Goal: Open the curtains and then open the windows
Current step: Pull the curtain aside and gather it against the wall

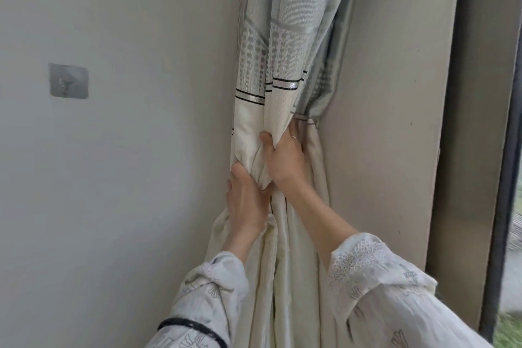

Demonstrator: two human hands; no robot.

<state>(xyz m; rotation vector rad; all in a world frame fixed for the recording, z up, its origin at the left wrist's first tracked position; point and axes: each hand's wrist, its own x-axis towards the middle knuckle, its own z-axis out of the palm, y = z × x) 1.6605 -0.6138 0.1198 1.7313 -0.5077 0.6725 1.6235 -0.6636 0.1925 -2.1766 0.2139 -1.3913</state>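
The curtain (282, 70) hangs gathered into a tight bundle in the corner where the pale wall (127, 150) meets the window reveal (387, 121). Its upper part is grey-green with a dotted pattern, crossed by dark and silver stripes; below the stripes the cloth is cream and falls in long folds toward the floor.

The left hand (247, 200) clasps the bundle from the wall side, its grip pressed together on the bunched cream cloth, thumb up against the folds. The right hand (285, 158) sits just above and to the window side, its grip likewise closed on the curtain; the thumb lies across the front of the cloth and the fingers wrap behind, out of sight. A thin ring (293, 137) shows on one finger. The two hands nearly touch.

Both forearms come up from below in loose, pale printed sleeves (381, 285); a dark band (192, 329) circles the left one.

On the wall, well to the left of the curtain, is a square adhesive hook (68, 80). At the far right edge stands the dark window frame (505, 178), with a strip of green showing outside.
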